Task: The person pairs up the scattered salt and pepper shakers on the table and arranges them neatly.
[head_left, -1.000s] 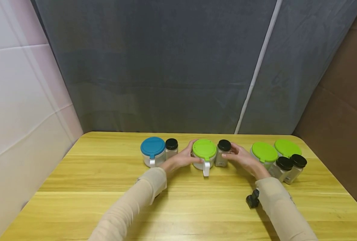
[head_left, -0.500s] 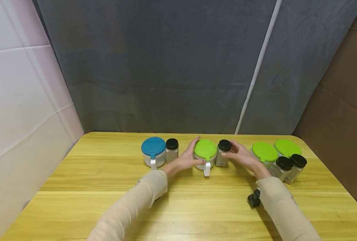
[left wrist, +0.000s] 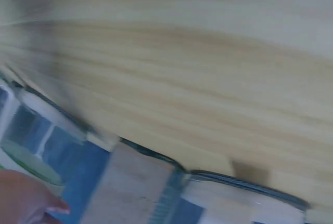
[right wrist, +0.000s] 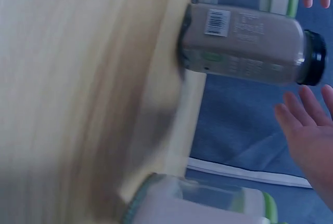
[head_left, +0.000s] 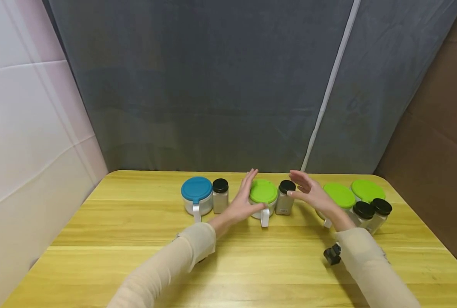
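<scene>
A jar with a green lid (head_left: pixel 263 191) and a white handle stands upright near the table's back edge. Along its left side is my left hand (head_left: pixel 241 205), fingers spread straight and thumb close to the handle; whether it touches is unclear. Just right of the jar stands a clear spice bottle (head_left: pixel 284 205) with a black cap, its barcode label showing on the bottle (right wrist: pixel 244 44) in the right wrist view. My right hand (head_left: pixel 316 197) hovers at the bottle's right, fingers loosely extended, and a gap separates the hand (right wrist: pixel 315 135) from the cap in the right wrist view.
To the left stand a blue-lidded jar (head_left: pixel 197 190) and another black-capped bottle (head_left: pixel 220 201). At the right cluster two green-lidded jars, one jar (head_left: pixel 340 194) partly behind my right wrist, and two black-capped bottles, including a bottle (head_left: pixel 380 214). Grey cloth (head_left: pixel 197 107) hangs behind the wooden table (head_left: pixel 251 269).
My right hand has let go of the spice bottle and drawn back to the right and up. My left hand's fingers have straightened away from the green-lidded jar. Jar and bottle stay put.
</scene>
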`<state>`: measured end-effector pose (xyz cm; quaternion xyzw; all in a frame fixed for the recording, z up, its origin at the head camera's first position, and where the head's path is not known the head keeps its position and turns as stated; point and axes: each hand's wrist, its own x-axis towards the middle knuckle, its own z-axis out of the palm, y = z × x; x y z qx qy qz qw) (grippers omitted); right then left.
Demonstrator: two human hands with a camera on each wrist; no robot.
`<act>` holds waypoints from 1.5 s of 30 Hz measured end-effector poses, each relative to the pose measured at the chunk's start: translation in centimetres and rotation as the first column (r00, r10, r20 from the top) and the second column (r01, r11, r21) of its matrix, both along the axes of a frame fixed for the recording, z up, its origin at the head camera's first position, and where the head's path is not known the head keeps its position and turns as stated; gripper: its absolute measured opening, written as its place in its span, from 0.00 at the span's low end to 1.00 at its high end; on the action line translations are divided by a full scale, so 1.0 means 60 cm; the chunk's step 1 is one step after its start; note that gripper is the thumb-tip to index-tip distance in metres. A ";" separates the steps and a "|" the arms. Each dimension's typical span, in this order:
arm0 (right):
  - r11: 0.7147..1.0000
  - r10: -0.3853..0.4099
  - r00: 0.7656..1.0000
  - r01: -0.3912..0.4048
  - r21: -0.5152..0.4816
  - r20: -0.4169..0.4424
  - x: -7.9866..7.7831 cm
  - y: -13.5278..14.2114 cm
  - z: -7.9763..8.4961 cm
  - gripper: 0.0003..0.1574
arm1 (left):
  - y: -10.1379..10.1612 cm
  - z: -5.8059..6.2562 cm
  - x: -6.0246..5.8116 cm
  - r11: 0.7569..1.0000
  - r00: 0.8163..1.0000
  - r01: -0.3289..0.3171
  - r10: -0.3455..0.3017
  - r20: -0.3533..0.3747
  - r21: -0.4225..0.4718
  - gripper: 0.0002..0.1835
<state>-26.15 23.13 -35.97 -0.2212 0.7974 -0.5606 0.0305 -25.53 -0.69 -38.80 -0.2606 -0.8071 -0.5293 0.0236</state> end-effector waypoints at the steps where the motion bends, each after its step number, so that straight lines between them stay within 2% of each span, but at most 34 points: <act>1: 1.000 0.005 1.000 -0.005 0.003 -0.013 0.003 0.002 0.005 0.40 | 0.002 0.003 0.003 1.000 1.000 -0.013 0.013 -0.016 0.010 0.51; 3: 1.000 0.011 0.999 -0.011 0.007 -0.034 0.008 0.006 0.016 0.39 | 0.005 0.011 0.010 0.999 0.998 -0.033 0.034 -0.049 0.034 0.50; 6: 1.000 0.018 0.998 -0.018 -0.006 -0.066 0.017 0.012 0.036 0.37 | 0.012 0.042 0.035 0.996 0.996 -0.036 0.043 -0.083 0.087 0.47; 10: 1.000 0.017 0.992 -0.019 -0.010 -0.124 0.030 0.026 0.061 0.36 | 0.023 0.077 0.063 0.989 0.994 -0.004 0.020 -0.105 0.149 0.44; 14: 1.000 0.000 0.982 0.001 0.003 -0.187 0.048 0.044 0.085 0.34 | 0.034 0.090 0.075 0.985 0.991 0.037 -0.014 -0.135 0.170 0.43; 15: 1.000 -0.006 0.981 0.007 0.005 -0.196 0.053 0.049 0.090 0.34 | 0.036 0.099 0.083 0.982 0.991 0.050 -0.027 -0.127 0.180 0.42; 18: 1.000 -0.010 0.972 0.009 -0.005 -0.234 0.067 0.063 0.104 0.33 | 0.043 0.098 0.084 0.976 0.986 0.095 -0.065 -0.155 0.197 0.41; 24: 0.999 0.008 0.950 -0.018 -0.027 -0.312 0.089 0.091 0.116 0.33 | 0.065 0.072 0.070 0.975 0.972 0.126 -0.085 -0.218 0.182 0.42; 32: 0.998 -0.038 0.934 0.018 -0.058 -0.355 0.110 0.122 0.113 0.32 | 0.082 0.067 0.079 0.971 0.966 0.153 -0.107 -0.234 0.186 0.41; 40: 0.994 -0.087 0.927 0.057 -0.093 -0.364 0.130 0.156 0.101 0.32 | 0.100 0.066 0.084 0.963 0.971 0.209 -0.183 -0.154 0.170 0.37; 45: 0.987 -0.141 0.930 0.105 -0.121 -0.340 0.136 0.176 0.085 0.30 | 0.116 0.060 0.082 0.967 0.981 0.194 -0.187 -0.057 0.166 0.36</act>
